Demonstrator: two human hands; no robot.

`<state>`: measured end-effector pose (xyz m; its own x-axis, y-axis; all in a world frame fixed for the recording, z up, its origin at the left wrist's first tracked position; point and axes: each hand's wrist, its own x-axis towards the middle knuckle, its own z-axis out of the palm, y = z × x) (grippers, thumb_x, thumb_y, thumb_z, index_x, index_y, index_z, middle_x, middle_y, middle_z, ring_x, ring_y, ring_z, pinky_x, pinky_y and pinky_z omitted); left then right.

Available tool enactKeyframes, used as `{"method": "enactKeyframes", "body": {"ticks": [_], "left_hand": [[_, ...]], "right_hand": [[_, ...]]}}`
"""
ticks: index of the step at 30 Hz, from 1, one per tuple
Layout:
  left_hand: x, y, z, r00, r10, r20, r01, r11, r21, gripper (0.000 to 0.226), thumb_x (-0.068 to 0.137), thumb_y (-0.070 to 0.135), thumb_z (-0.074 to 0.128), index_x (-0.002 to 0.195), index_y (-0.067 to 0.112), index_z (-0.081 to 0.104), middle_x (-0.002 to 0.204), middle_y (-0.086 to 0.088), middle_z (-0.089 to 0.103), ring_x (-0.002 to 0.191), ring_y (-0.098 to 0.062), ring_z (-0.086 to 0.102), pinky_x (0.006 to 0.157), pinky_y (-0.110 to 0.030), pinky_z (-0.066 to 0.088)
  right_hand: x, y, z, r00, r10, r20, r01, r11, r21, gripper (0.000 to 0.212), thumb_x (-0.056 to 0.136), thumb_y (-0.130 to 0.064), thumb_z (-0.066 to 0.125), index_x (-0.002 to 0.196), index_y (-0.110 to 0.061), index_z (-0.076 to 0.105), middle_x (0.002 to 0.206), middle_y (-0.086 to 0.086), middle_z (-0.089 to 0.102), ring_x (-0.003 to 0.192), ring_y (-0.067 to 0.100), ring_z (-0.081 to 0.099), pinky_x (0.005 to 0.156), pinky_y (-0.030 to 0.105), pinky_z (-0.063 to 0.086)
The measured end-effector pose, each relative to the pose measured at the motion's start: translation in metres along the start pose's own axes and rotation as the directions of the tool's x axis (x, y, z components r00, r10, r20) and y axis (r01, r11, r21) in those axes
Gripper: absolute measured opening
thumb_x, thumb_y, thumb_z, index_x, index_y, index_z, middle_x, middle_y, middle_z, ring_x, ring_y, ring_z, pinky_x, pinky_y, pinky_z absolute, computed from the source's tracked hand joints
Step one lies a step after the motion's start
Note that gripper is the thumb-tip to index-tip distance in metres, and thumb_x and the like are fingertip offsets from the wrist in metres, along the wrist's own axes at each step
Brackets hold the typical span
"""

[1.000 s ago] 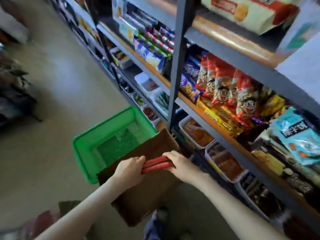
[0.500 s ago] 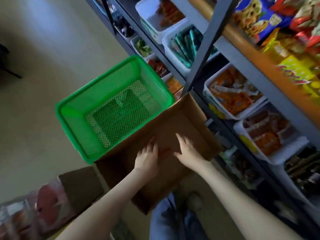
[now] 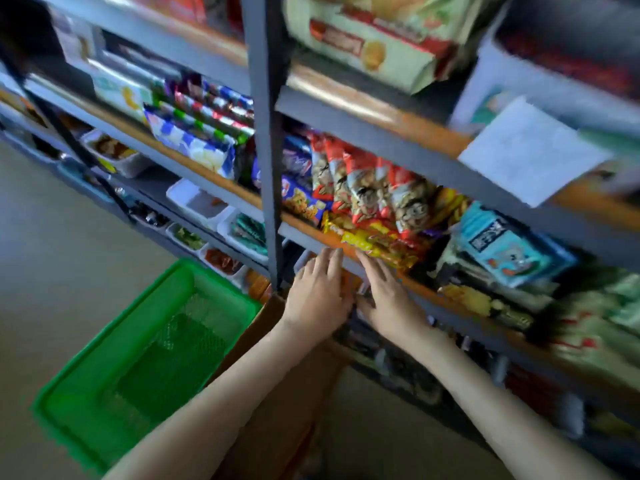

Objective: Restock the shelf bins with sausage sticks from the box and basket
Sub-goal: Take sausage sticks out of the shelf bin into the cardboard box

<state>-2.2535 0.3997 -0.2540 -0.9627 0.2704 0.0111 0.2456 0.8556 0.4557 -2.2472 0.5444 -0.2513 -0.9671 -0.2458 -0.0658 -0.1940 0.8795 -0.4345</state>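
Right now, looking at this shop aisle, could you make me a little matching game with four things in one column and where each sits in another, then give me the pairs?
Things:
1. green basket
2. left hand
3. cardboard box
4. red snack bags

Places:
A. on the shelf above both hands
B. on the floor, left of the box
C. under the left forearm, right of the basket
D. beside the right hand, fingers flat, reaching under a shelf edge

Pairs: 1-B, 2-D, 3-C, 4-A
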Motion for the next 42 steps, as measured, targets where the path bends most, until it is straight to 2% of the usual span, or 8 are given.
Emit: {"method": "enactKeyframes", "body": {"ticks": [6,10,16,23,29,33,38,42], "left_hand": [[0.034,0.138,-0.063,0.84,0.456,-0.294,-0.464,0.885,0.044,0.066,0.083,0.043,0.046,0.137,0.006,0.043,0.138,-0.016,0.048,0.118,-0.035,0.053,0.093,-0.042,0.046],[0.043,0.219,-0.082,0.663,0.635,-0.397,-0.639,0.756,0.144,0.069,0.081,0.048,0.049,0.135,0.007,0.042,0.139,-0.017,0.047,0.118,-0.034,0.049,0.099,-0.04,0.037],[0.05,0.303,-0.078,0.479,0.792,-0.378,-0.721,0.601,0.344,0.067,0.079,0.043,0.062,0.133,0.009,0.044,0.135,-0.019,0.049,0.122,-0.032,0.045,0.106,-0.043,0.029],[0.075,0.351,-0.06,0.499,0.835,-0.232,-0.626,0.532,0.57,0.082,0.047,0.039,0.089,0.12,0.012,0.063,0.119,-0.013,0.063,0.11,-0.029,0.061,0.1,-0.051,0.042],[0.086,0.365,-0.049,0.457,0.858,-0.233,-0.634,0.498,0.591,0.027,0.056,0.011,0.069,0.081,0.007,0.063,0.076,-0.011,0.061,0.063,-0.031,0.062,0.062,-0.033,0.052],[0.086,0.368,-0.049,0.502,0.838,-0.213,-0.621,0.521,0.585,0.053,0.033,0.015,0.092,0.079,0.009,0.065,0.075,-0.009,0.061,0.062,-0.028,0.061,0.053,-0.03,0.052],[0.09,0.366,-0.049,0.517,0.836,-0.186,-0.641,0.522,0.563,0.065,0.042,0.037,0.092,0.094,0.009,0.066,0.083,-0.007,0.064,0.069,-0.027,0.064,0.06,-0.032,0.054],[0.096,0.368,-0.059,0.488,0.847,-0.209,-0.681,0.52,0.516,0.059,0.083,0.059,0.045,0.111,0.011,0.065,0.1,-0.008,0.068,0.082,-0.027,0.067,0.071,-0.034,0.055]], "right_hand": [[-0.07,0.03,-0.147,0.895,-0.033,-0.445,0.01,0.999,-0.053,0.062,0.088,-0.018,0.054,0.144,-0.012,0.03,0.142,0.008,0.039,0.133,0.018,0.033,0.111,0.026,0.026],[-0.121,0.051,-0.214,0.769,-0.04,-0.638,-0.068,0.987,-0.144,0.064,0.083,-0.017,0.059,0.141,-0.012,0.035,0.136,0.001,0.043,0.126,0.015,0.034,0.102,0.008,0.016],[-0.177,0.115,-0.279,0.641,-0.07,-0.764,-0.224,0.935,-0.274,0.064,0.083,-0.023,0.065,0.14,-0.011,0.038,0.132,0.009,0.049,0.122,0.02,0.038,0.102,0.026,0.026],[-0.192,0.178,-0.3,0.749,0.08,-0.658,-0.415,0.831,-0.371,0.062,0.077,-0.036,0.074,0.129,-0.013,0.052,0.124,0.005,0.058,0.118,0.028,0.051,0.094,0.041,0.038],[-0.186,0.189,-0.299,0.664,-0.063,-0.745,-0.371,0.838,-0.401,0.04,0.059,-0.029,0.086,0.076,-0.017,0.052,0.074,-0.006,0.057,0.074,0.023,0.058,0.066,0.033,0.022],[-0.186,0.189,-0.305,0.702,-0.035,-0.711,-0.306,0.887,-0.346,0.024,0.078,-0.032,0.072,0.089,-0.017,0.056,0.088,-0.01,0.054,0.093,0.021,0.054,0.071,0.029,0.017],[-0.184,0.183,-0.314,0.719,0.023,-0.694,-0.273,0.928,-0.253,0.048,0.084,-0.048,0.061,0.122,-0.018,0.054,0.121,-0.006,0.056,0.118,0.017,0.046,0.097,0.033,0.027],[-0.178,0.181,-0.346,0.856,0.023,-0.517,-0.154,0.965,-0.212,0.049,0.093,-0.04,0.054,0.139,-0.027,0.043,0.143,-0.008,0.043,0.131,0.014,0.036,0.108,0.034,0.027]]}}
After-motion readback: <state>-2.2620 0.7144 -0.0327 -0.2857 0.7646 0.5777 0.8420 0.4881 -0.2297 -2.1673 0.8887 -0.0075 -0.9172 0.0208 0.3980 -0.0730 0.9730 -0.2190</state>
